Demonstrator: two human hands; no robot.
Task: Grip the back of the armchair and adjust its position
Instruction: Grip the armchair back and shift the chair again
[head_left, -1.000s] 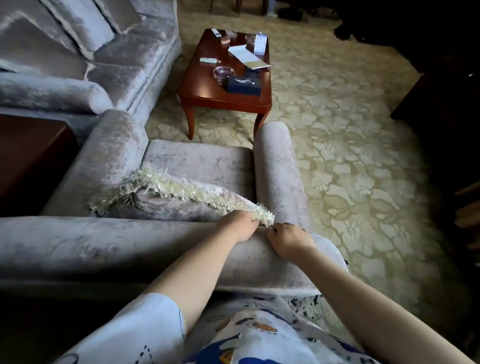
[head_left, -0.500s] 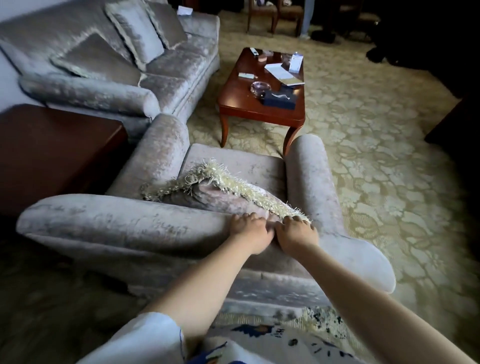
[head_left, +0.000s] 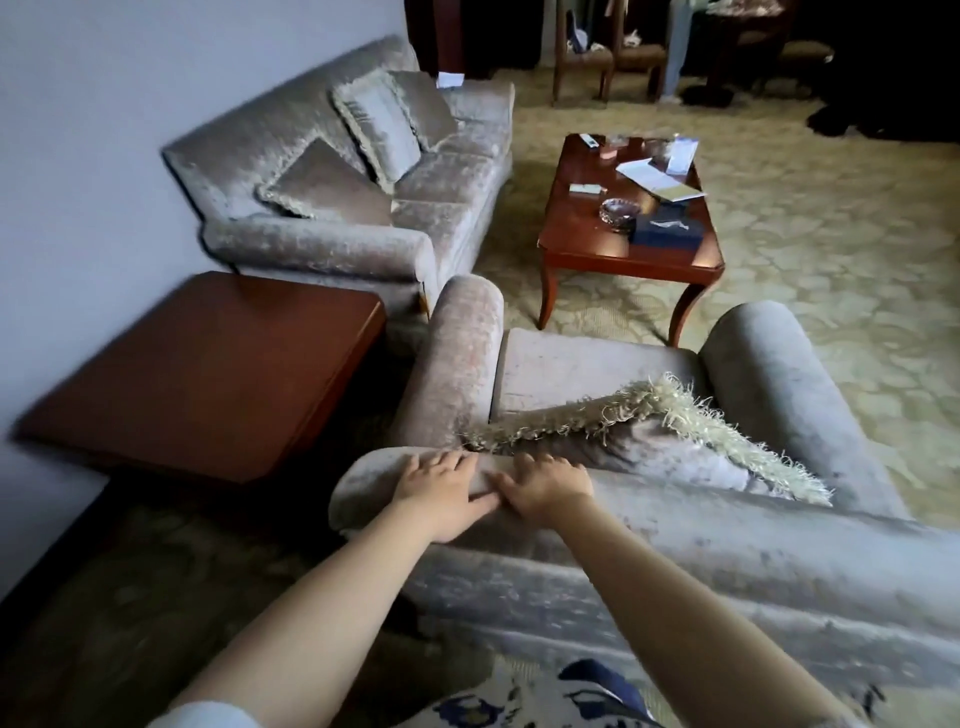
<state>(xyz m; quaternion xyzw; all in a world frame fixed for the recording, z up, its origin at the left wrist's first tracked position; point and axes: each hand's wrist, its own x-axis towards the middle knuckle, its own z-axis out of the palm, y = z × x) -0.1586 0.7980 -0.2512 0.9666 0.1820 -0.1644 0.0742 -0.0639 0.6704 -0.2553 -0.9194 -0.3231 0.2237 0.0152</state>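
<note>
A grey velvet armchair (head_left: 582, 364) stands right in front of me, its rolled back (head_left: 727, 540) closest to me and its seat facing away. My left hand (head_left: 441, 493) lies over the left end of the back, fingers curled over the top edge. My right hand (head_left: 545, 486) grips the top of the back right beside it, thumbs almost touching. A fringed cushion (head_left: 660, 447) leans against the inside of the back, just beyond my fingers.
A dark wooden side table (head_left: 208, 369) stands close to the armchair's left arm. A matching grey sofa (head_left: 363, 197) with cushions lines the wall. A wooden coffee table (head_left: 587, 249) with papers, a glass ashtray and a box stands ahead on patterned carpet. Chairs stand at the back.
Both hands have moved from the right part of the armchair's back to its left end. The view has lifted and swung, and the armchair now sits further right in it.
</note>
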